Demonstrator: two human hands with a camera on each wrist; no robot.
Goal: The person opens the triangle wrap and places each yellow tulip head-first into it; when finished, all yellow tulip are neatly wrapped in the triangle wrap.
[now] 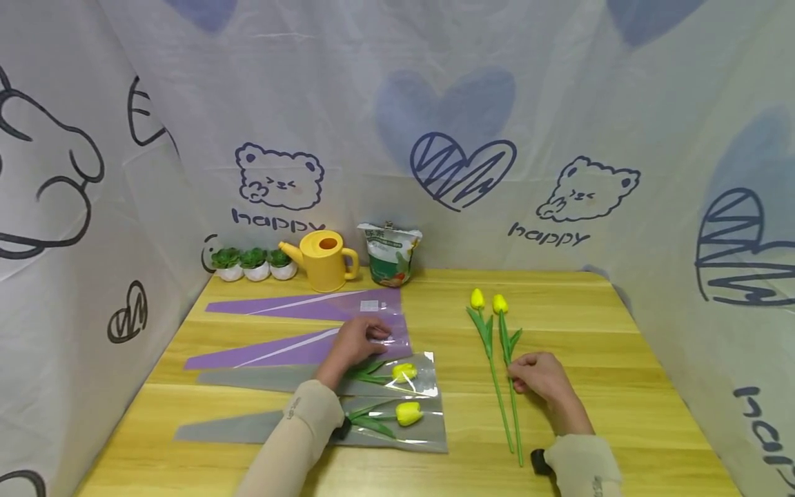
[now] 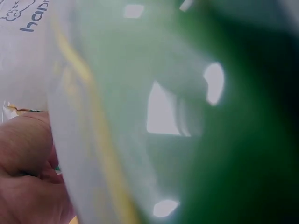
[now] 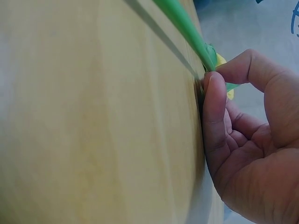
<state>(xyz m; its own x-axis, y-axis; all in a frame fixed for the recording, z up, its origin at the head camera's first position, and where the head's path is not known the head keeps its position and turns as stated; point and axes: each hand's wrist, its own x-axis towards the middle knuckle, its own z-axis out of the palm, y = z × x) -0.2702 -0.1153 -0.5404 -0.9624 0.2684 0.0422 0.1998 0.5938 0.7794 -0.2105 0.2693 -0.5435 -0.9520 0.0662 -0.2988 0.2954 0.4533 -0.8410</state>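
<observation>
This looks like a small staged craft or florist booth rather than a lived-in room; a wooden table [image 1: 559,428] is boxed in on three sides by a white printed curtain [image 1: 435,103] bearing bears, hearts and the word "happy"; at 11 o'clock stand three tiny potted plants [image 1: 253,264] and a yellow watering can [image 1: 323,260]; at 12 o'clock sits a soil bag [image 1: 389,254]; purple wrapping sleeves [image 1: 298,328] lie at 10 o'clock.
</observation>
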